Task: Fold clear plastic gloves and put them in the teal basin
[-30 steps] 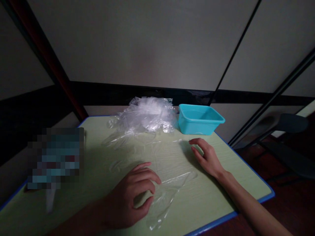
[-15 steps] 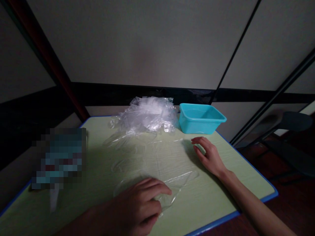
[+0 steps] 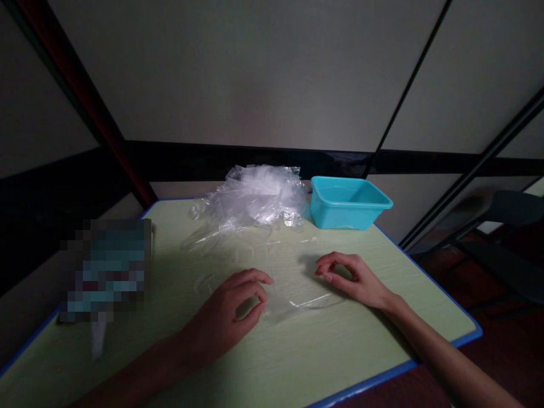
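A sheer, clear plastic bag [image 3: 312, 301] lies on the table between my hands, and its outline is hard to follow. My left hand [image 3: 233, 311] is over its left side, thumb and middle finger drawn together at the film, with the index finger stretched a little past them. My right hand [image 3: 357, 280] hovers over the bag's right side, thumb and fingertips brought together in a loop. Whether film sits between the right fingertips is too faint to tell. Behind them rises a crumpled heap of clear plastic bags [image 3: 259, 198].
A turquoise plastic basin [image 3: 346, 215] stands right of the heap. At the table's left is a blurred-out object [image 3: 110, 266] with a pale strip below it. The table [image 3: 340, 357] has a blue edge; a wall is behind it, and dark chairs [image 3: 505, 249] stand at right.
My left hand has moved forward and its fingers have drawn together. The near part of the bag has shifted inward. My right hand has come slightly nearer and its fingertips have closed together.
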{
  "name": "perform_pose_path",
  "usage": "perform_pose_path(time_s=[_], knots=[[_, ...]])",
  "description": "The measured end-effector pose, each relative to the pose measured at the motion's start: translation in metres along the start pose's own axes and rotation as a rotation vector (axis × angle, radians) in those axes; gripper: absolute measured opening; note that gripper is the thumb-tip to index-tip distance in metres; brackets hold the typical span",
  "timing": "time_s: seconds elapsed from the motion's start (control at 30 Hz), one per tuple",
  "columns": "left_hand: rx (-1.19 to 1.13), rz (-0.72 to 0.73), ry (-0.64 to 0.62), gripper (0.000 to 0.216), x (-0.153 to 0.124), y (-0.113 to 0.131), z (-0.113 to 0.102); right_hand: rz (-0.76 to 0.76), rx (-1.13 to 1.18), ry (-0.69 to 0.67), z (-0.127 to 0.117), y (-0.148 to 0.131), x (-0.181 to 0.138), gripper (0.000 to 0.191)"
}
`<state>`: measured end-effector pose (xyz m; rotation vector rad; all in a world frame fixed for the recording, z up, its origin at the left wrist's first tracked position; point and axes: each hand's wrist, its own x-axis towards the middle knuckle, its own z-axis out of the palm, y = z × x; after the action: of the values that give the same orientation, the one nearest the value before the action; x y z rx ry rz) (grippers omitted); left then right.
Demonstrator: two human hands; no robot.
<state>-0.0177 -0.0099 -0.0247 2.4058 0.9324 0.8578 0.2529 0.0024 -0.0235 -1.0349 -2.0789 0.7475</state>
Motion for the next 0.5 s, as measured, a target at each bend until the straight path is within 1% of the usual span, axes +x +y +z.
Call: perform_pose_path(time_s=[0.07,0.2,0.37,0.5], knots=[[0.010,-0.022,0.050,0.014,0.0008,-0.0027,0.0017,0.016,0.028,-0.027,0.0009,-0.0010,0.0000,0.014],[0.025,-0.057,0.097,0.014,0.0032,-0.0034,0.0029,0.032,0.106,-0.069,0.0020,-0.0017,0.0000,0.016],[0.020,-0.091,0.114,0.015,0.0084,-0.0012,0.0011,0.057,0.149,-0.100,0.0040,-0.0014,0.0005,0.023],[-0.011,-0.114,0.105,0.015,0.0094,-0.0027,0.0017,0.065,0.159,-0.126,0.0052,-0.0017,0.0008,0.026]])
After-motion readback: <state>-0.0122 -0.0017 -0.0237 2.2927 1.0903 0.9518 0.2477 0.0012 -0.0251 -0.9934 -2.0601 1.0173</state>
